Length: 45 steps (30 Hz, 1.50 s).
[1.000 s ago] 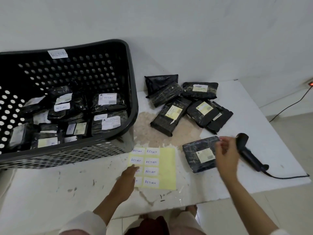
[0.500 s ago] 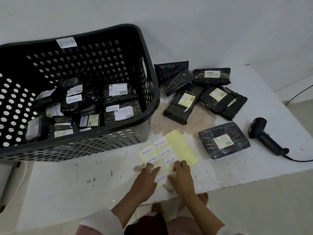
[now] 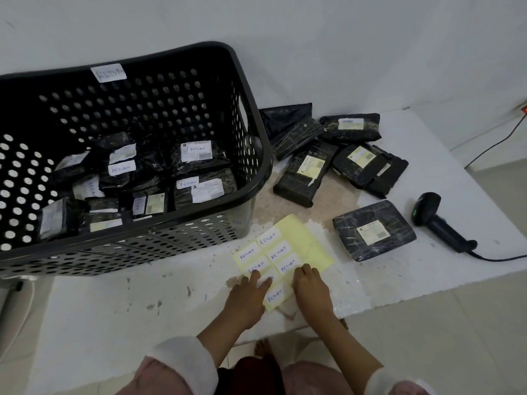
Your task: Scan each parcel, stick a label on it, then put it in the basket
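white counter (image 3: 470,195), scuffed and stained, near edge runs just under both wrists, right edge falls off past the scanner (image 3: 440,223). bare strip of counter between the basket (image 3: 256,166) front wall and near edge on the left; another bare patch at the right back corner. black perforated plastic basket fills the left half of the counter, rounded rim, handwritten "return" tag on its back rim, many black wrapped parcels with white labels inside.

yellow label sheet (image 3: 308,240) lies near the middle of the near edge, tilted, its near corner about at the edge; white rectangular "return" stickers in two columns on its left part, right part bare glossy yellow. left hand (image 3: 246,299) rests on the sheet's left side, fingers fairly straight, fingertips (image 3: 256,276) pressing a sticker. right hand (image 3: 312,290) on the sheet's near right part, fingers curled down onto a sticker's edge; cannot tell if it pinches anything.

single parcel (image 3: 373,230), flat black shiny wrap with pale shipping label, lies just right of the sheet, apart from both hands. loose parcel pile (image 3: 336,155) behind it toward the back edge, overlapping, beside the basket's right wall. black handheld scanner lies on its side near the right edge, cable trailing off right.
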### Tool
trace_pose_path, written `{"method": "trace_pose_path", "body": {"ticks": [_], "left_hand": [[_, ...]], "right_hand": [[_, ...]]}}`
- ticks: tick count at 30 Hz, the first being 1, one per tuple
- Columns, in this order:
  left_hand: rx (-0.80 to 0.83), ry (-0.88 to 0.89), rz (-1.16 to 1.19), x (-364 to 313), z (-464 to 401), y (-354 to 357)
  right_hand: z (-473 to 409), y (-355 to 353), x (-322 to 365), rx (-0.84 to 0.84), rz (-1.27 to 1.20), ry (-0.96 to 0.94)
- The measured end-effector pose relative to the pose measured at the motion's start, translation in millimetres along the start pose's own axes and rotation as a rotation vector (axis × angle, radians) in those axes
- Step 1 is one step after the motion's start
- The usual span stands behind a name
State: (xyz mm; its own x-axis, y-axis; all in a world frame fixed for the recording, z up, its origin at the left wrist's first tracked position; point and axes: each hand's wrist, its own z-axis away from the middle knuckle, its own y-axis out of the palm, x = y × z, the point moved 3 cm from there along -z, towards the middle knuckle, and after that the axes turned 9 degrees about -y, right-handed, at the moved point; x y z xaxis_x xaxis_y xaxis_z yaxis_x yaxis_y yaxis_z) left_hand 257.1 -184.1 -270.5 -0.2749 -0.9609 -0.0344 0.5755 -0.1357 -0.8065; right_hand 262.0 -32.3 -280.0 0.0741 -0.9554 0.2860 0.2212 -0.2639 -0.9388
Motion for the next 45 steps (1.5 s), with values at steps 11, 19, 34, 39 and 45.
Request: {"method": "trace_pose_path", "body": {"ticks": [11,19,34,39,45], "left_hand": [[0.055,-0.012,-0.082,-1.7,-0.6,1.5],[0.073,-0.012,-0.1,-0.8,-3.5,-3.0],[-0.019,-0.054,0.405,11.3,-21.4,-45.7],[-0.074,0.026,0.92,-32.8,-18.2,-82.4],[0.014,0.077,1.275,-95.9,-14.2,-106.3]], "right_hand": [[-3.9,-2.9,-61.1,-0.027,-0.792,0.356],[12.6,-22.3,-76.3,-0.178,-1.148,0.4],[26.2,-92.3,-75.8,-0.486,-1.012,0.317],[23.1,-97.4,-43.0,-0.488,-0.804,0.167],[22.7,-90.8,-29.2,-0.479,-0.534,0.086]]}}
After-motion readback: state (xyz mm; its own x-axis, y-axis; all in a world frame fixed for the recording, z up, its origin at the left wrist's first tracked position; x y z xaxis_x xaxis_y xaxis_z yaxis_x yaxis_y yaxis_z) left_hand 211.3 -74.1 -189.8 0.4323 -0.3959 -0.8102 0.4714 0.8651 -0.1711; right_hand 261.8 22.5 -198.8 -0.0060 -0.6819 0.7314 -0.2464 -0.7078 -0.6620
